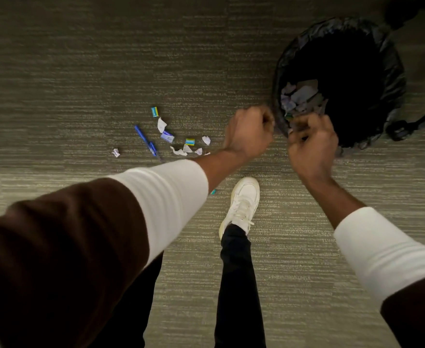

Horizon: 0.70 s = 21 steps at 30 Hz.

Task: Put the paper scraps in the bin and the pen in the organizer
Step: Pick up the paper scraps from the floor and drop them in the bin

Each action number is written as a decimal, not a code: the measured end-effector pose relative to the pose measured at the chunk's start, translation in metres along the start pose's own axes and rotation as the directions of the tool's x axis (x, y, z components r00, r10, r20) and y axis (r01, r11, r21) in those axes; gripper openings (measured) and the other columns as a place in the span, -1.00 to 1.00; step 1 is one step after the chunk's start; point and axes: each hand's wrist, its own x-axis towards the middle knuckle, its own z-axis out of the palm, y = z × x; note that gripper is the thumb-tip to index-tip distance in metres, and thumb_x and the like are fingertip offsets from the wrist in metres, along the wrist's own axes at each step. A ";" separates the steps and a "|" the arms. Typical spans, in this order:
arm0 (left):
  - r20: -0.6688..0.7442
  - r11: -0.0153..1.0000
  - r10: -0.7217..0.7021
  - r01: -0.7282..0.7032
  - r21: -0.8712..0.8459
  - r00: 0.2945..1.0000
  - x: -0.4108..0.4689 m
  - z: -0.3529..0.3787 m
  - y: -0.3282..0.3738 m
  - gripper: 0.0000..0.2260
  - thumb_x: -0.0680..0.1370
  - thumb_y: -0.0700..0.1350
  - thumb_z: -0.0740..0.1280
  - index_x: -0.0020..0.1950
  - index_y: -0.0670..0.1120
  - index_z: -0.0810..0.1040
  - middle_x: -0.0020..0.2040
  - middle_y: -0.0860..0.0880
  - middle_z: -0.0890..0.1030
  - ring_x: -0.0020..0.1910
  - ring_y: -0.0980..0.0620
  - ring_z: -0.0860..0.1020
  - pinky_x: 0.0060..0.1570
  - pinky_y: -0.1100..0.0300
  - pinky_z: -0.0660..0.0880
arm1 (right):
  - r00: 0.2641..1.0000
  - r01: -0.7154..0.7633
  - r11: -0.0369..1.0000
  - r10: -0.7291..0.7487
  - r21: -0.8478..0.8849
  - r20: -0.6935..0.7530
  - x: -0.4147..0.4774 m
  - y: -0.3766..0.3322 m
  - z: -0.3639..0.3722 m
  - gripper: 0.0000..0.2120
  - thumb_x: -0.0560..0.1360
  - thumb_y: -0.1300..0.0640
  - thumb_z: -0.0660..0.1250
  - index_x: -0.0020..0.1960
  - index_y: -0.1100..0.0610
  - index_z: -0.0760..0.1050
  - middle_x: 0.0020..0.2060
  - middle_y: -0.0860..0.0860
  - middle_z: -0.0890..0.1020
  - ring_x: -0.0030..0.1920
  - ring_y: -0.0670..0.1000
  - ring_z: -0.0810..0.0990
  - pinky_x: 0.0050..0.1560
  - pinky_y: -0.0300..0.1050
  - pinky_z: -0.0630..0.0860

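Note:
A round bin (392, 71) lined with a black bag stands on the carpet at upper right, with paper scraps (300, 96) inside it. My right hand (311, 141) hovers over the bin's near rim, fingers curled; whether it holds anything is hidden. My left hand (249, 133) is a closed fist just left of the rim, its contents unseen. Several loose paper scraps (167, 136) lie on the floor to the left. A blue pen (147, 143) lies among them, pointing diagonally. No organizer is in view.
Grey-green striped carpet (81, 71) covers the floor. My white shoe (242, 202) and dark trouser leg stand below the hands. A small teal scrap (213, 191) peeks out beside my left forearm. A black chair-base leg with a caster (399, 129) sits right of the bin.

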 end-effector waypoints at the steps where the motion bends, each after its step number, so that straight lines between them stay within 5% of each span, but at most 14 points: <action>1: 0.000 1.000 -0.016 0.016 0.009 1.000 -0.006 -0.003 -0.013 -0.90 0.51 -0.10 0.36 -0.09 0.08 0.65 -0.18 0.07 0.72 -0.20 0.00 0.66 -0.13 0.06 0.65 | 0.999 0.029 0.999 -0.030 0.024 0.027 -0.007 -0.004 0.009 -0.80 0.47 0.27 0.37 0.09 0.14 0.62 0.09 0.14 0.60 -0.21 0.00 0.57 -0.07 -0.15 0.52; 5: 0.015 0.994 -0.098 0.097 0.055 0.995 -0.024 -0.015 -0.073 -0.91 0.48 -0.07 0.34 -0.09 0.06 0.64 -0.21 0.04 0.70 -0.19 -0.07 0.66 -0.15 0.02 0.65 | 0.980 0.053 0.998 -0.058 0.029 0.190 -0.031 -0.022 0.052 -0.77 0.48 0.20 0.45 0.13 0.11 0.58 0.08 0.10 0.61 -0.17 -0.09 0.52 -0.03 -0.15 0.53; 11: 0.066 0.958 -0.240 0.226 0.175 0.969 -0.035 -0.043 -0.167 -0.81 0.45 -0.11 0.29 -0.06 -0.03 0.68 -0.10 -0.09 0.74 -0.07 -0.20 0.69 -0.10 -0.04 0.66 | 0.868 -0.066 0.993 0.106 -0.100 0.485 -0.050 -0.043 0.131 -0.35 0.43 -0.23 0.52 0.36 0.07 0.43 0.24 0.20 0.54 0.16 0.24 0.61 0.10 0.04 0.54; 16: 0.155 0.870 -0.357 0.267 0.414 0.921 -0.022 -0.049 -0.261 -0.75 0.53 -0.02 0.33 0.11 -0.12 0.64 0.12 -0.19 0.68 0.16 -0.26 0.65 0.08 -0.05 0.61 | 0.834 -0.104 0.975 0.194 -0.198 0.517 -0.050 -0.038 0.214 -0.08 0.38 -0.36 0.51 0.49 0.15 0.28 0.33 0.33 0.44 0.26 0.35 0.54 0.16 0.11 0.55; 21: -0.033 0.869 -0.272 0.260 0.421 0.962 0.010 -0.050 -0.356 -0.59 0.55 0.00 0.38 0.30 -0.19 0.46 0.30 -0.23 0.51 0.33 -0.26 0.49 0.25 -0.11 0.50 | 0.857 -0.102 0.954 0.228 -0.283 0.461 -0.035 -0.032 0.306 0.13 0.35 -0.48 0.43 0.60 0.21 0.10 0.49 0.38 0.29 0.40 0.34 0.48 0.29 0.06 0.51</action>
